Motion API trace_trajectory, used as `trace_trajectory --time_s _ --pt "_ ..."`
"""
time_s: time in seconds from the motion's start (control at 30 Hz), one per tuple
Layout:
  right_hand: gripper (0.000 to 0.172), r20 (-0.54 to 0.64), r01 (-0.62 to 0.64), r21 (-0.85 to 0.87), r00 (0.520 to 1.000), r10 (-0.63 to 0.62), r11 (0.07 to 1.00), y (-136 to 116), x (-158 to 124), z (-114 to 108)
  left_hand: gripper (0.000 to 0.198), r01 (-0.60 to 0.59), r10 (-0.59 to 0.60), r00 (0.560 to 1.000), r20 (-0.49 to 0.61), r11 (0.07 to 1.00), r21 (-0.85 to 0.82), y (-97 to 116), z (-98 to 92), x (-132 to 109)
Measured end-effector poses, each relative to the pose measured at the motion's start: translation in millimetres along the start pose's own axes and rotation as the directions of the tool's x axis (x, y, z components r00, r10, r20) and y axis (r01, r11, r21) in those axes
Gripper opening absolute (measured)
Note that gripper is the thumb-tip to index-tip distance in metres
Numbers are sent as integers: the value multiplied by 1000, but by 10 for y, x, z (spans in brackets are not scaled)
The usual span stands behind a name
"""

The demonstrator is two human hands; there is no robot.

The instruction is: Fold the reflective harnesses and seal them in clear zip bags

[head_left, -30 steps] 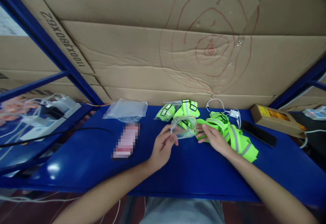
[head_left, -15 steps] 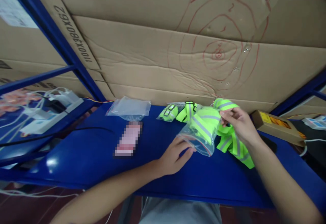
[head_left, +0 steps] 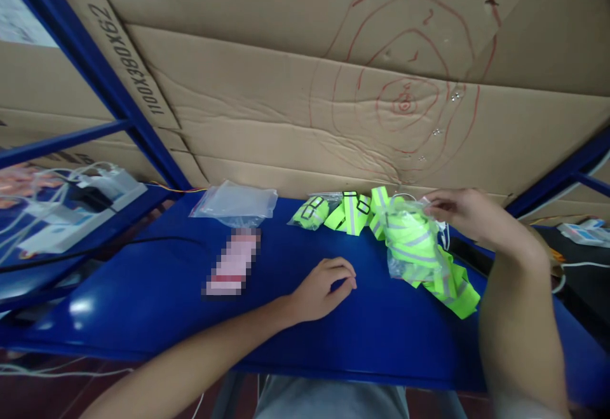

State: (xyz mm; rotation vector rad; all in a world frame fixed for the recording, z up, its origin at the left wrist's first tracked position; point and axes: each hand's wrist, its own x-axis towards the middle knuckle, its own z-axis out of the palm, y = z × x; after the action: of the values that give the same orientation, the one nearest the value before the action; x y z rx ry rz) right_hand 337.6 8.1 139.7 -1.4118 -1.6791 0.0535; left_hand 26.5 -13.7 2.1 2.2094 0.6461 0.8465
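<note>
My right hand [head_left: 460, 212] pinches the upper edge of a clear plastic bag [head_left: 412, 247] on the right side of the table. Folded neon-yellow reflective straps with grey stripes show inside or through the bag. More loose reflective strap [head_left: 460, 292] lies under and to the right of it. My left hand [head_left: 326, 288] rests on the blue table, apart from the bag, fingers loosely curled with a gap to the thumb and nothing held. Behind it lie a small bagged bundle [head_left: 311, 213] and a reflective strap with black buckles [head_left: 350, 214].
Flat clear bags [head_left: 236, 203] lie at the back left, with a blurred pink-screened rectangle [head_left: 233, 261] in front. Power strips [head_left: 81, 209] with cables sit at left. A cardboard sheet [head_left: 267, 107] with red rings stands behind the blue table [head_left: 286, 349]. A dark object [head_left: 469, 254] lies at right.
My left hand has let go of the bag's mouth and stays lower on the table. The bag has moved right and down onto the straps, and my right hand has shifted right to its upper edge.
</note>
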Motion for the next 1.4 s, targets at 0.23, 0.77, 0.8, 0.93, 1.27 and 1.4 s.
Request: trace_trajectory --time_s 0.23,0.77,0.8,0.93,1.27,1.4 --pt "37 -136 -39 54 990 46 998 36 102 -103 26 32 -31 999 34 999 -20 -28 17 15" --pt "17 -579 60 521 758 301 852 532 517 -345 21 -58 36 988 152 988 143 -20 46 -24" --pt "17 -546 52 560 774 321 827 480 503 -315 21 -51 31 990 140 988 143 -16 40 -30" --pt "11 -278 -66 673 900 335 737 187 384 -35 31 -85 60 987 149 982 168 13 17 -60" --pt "7 561 -648 683 761 326 337 -797 698 1537 23 -144 78 975 206 934 328 -53 11 17" --pt "16 729 -793 565 609 313 227 -1263 551 2437 22 -240 136 951 277 891 386 -99 8 4"
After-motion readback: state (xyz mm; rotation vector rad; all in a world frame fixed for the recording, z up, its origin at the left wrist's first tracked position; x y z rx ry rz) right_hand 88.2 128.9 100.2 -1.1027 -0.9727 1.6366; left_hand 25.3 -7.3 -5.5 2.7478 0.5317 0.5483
